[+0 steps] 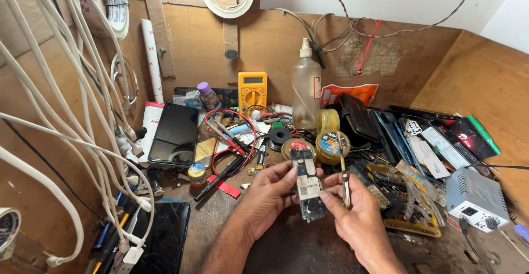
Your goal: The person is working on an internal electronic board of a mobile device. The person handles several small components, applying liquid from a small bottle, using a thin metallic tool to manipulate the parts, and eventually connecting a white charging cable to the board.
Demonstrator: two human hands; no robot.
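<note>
Head view, cluttered wooden workbench (pixel 259 241), plywood walls (pixel 474 81)

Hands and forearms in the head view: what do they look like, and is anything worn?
Both hands, left and right, are bare: no gloves, and no rings, watch or sleeves show. Both forearms are uncovered as far as the bottom edge of the picture. No markings are visible on either one.
</note>
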